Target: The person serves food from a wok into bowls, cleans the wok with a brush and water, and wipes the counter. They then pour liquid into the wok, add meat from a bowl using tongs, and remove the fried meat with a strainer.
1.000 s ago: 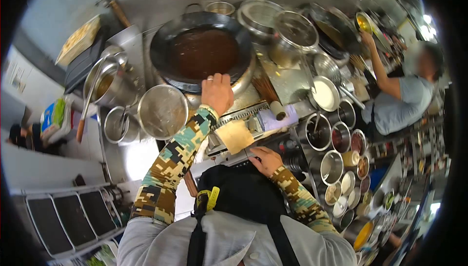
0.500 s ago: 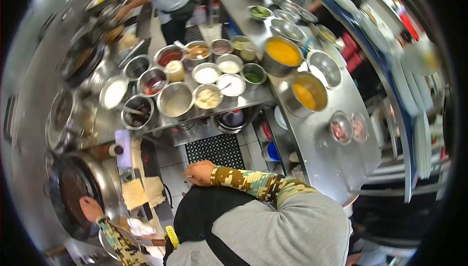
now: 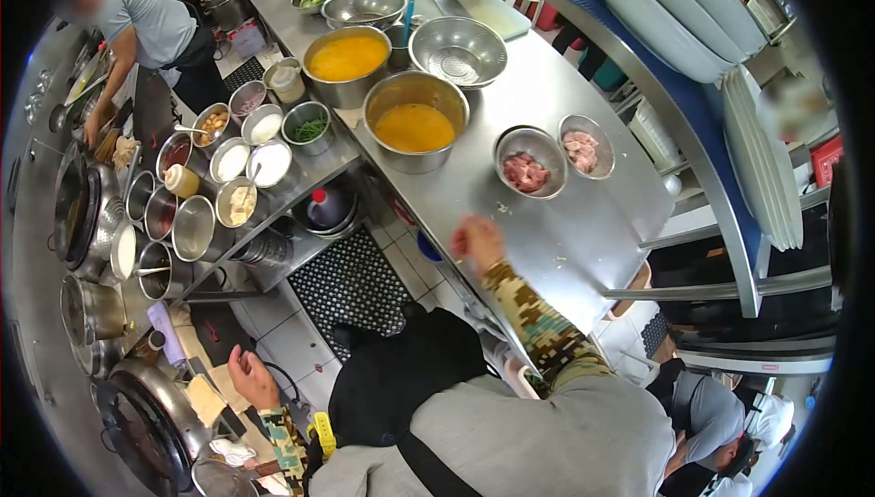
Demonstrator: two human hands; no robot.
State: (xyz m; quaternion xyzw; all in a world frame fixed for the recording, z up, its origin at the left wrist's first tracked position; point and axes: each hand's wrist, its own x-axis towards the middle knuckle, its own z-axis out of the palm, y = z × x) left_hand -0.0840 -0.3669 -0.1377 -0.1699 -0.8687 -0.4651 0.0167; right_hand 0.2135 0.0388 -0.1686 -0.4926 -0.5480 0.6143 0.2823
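My left hand (image 3: pixel 253 379) hangs in the air with fingers loosely bent and apart, holding nothing. It is beside the folded tan cloths (image 3: pixel 206 399) at the stove edge, to the right of a large dark wok (image 3: pixel 137 433). My right hand (image 3: pixel 478 242) is over the near edge of the steel table (image 3: pixel 547 251). Motion smears its fingers, and nothing held can be made out. Farther along that table are a metal bowl of raw meat pieces (image 3: pixel 526 172), a second bowl of meat (image 3: pixel 583 149), and a deep pot of orange-yellow liquid (image 3: pixel 415 128).
Another pot of yellow liquid (image 3: pixel 346 58) and a perforated bowl (image 3: pixel 458 51) stand farther back. Several sauce and ingredient pots (image 3: pixel 239 205) crowd the left counter. A co-worker (image 3: pixel 155 23) works at the far stove. Plates (image 3: pixel 761 160) line the right shelf. A black mat (image 3: pixel 346 283) covers the floor.
The view has turned right towards the steel table. My left hand has come away from the wok, and my right hand has moved from in front of my body to the table's edge.
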